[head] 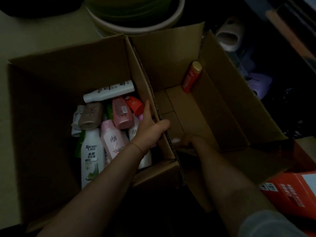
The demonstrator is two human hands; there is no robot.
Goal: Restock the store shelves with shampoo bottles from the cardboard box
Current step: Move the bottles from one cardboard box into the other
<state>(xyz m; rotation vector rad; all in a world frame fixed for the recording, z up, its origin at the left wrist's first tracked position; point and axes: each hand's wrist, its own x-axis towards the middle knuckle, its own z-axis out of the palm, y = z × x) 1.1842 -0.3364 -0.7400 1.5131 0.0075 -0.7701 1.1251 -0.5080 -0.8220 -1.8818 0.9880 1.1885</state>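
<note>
The left cardboard box (68, 69) holds several shampoo bottles lying in a heap, among them a white Rocten bottle (92, 154), a pink one (122, 113) and a long white one (109, 91). My left hand (148, 127) reaches into this box; its thumb hooks over the wall shared with the right box and its fingers lie along the inside, above a pale lilac bottle (140, 118). The right cardboard box (222, 100) holds one red bottle with a gold cap (190, 77) leaning on its far wall. My right hand (188, 141) is low in that box, in shadow, beside something pale (176, 139).
Stacked green and white basins (136, 19) stand behind the boxes. To the right lie a white slipper (229, 37) and a purple packet (259, 82) on a dark shelf. An orange-red carton (294, 194) sits at the lower right. The scene is very dim.
</note>
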